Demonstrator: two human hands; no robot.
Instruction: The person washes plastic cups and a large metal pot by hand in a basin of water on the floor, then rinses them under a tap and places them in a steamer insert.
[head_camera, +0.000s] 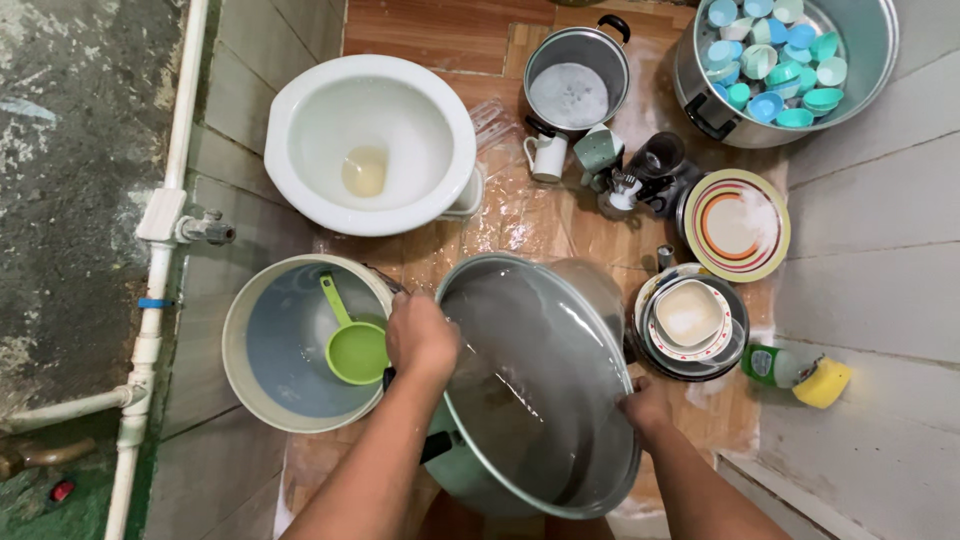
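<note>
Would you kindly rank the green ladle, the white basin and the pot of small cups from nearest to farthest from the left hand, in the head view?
From the left hand:
1. Green ladle, just left of it, in the bucket.
2. White basin, above it, upper left.
3. Pot of cups, far upper right corner.

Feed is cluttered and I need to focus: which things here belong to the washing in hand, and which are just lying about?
In hand:
- large metal pot, tilted, water inside
- left hand on its rim
- right hand on its rim
- water bucket with green scoop

Lying about:
- white basin
- striped plate
- stacked dishes
- pot of small cups
- yellow sponge
</note>
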